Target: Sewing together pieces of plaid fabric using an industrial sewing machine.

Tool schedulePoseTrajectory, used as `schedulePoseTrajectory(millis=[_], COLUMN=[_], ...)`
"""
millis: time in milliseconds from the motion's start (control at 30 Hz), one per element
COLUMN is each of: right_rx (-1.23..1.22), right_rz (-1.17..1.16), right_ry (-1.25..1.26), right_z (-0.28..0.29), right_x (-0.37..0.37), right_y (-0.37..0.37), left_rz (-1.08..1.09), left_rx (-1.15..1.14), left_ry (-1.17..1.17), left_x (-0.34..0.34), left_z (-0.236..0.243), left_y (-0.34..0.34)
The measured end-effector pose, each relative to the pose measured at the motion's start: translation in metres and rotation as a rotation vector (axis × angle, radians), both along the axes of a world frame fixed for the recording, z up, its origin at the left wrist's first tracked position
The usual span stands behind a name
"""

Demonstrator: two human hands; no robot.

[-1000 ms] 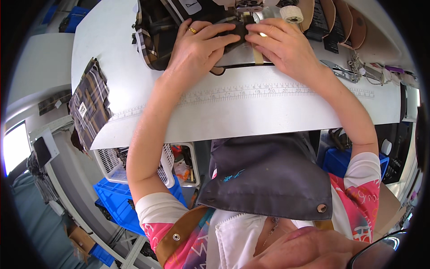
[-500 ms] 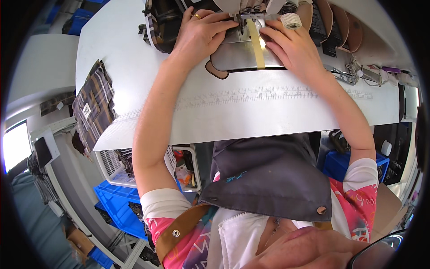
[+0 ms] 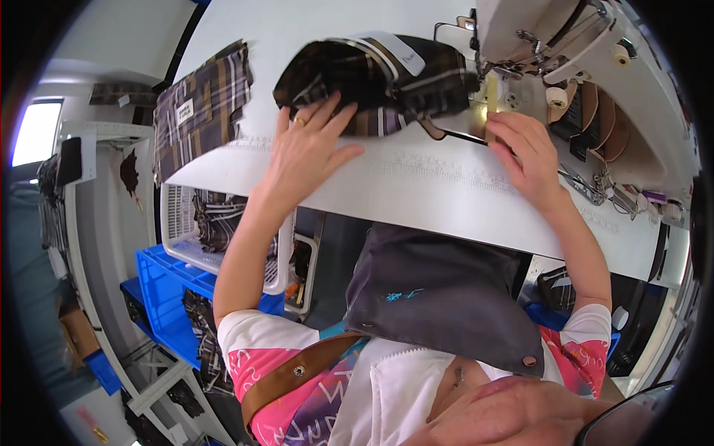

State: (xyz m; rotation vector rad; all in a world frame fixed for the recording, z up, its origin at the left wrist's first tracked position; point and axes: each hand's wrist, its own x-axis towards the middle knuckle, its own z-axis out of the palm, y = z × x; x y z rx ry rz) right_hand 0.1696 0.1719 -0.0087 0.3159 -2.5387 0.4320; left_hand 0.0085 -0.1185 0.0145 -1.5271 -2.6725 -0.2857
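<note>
A curled dark plaid fabric piece (image 3: pixel 439 93) with a white label lies across the white table, partly under the sewing machine (image 3: pixel 554 44). My left hand (image 3: pixel 309 152) is open, its spread fingertips against the near edge of that cloth. A ring sits on one finger. My right hand (image 3: pixel 526 152) rests beside the metal machine bed, fingers loosely bent and apart, with nothing seen in them. Its fingertips are at the lower end of a yellow tape strip (image 3: pixel 491 95). Some of the cloth is blurred.
A flat stack of plaid pieces (image 3: pixel 201 108) lies at the table's left. Below it stand a white basket (image 3: pixel 175 215) of plaid cloth and a blue crate (image 3: pixel 160 286). A ruler strip (image 3: pixel 446 165) runs along the front. Metal tools (image 3: pixel 584 182) lie at the right.
The plaid cloth has come out leftward from beneath the machine head. My left hand has moved down and left with it; my right hand has drawn back toward me. The view has shifted.
</note>
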Motion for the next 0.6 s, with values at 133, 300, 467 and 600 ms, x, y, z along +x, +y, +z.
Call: schedulePoseTrajectory(millis=[133, 300, 467, 600], right_rx=[-0.125, 0.034, -0.114, -1.167], right_rz=[0.181, 0.194, 0.114, -0.13], right_ry=[-0.014, -0.099, -0.15, -0.356], right_z=[0.009, 0.004, -0.008, 0.002], right_x=[-0.01, -0.032, -0.046, -0.059], right_y=[-0.062, -0.105, -0.109, -0.061], left_rz=[0.074, 0.024, -0.075, -0.05], left_rx=[0.034, 0.131, 0.063, 0.047], left_ry=[-0.056, 0.025, -0.148, -0.291], left_x=[0.053, 0.053, -0.003, -0.04], left_z=[0.014, 0.075, 0.089, 0.079], left_y=[-0.051, -0.061, -0.056, -0.061])
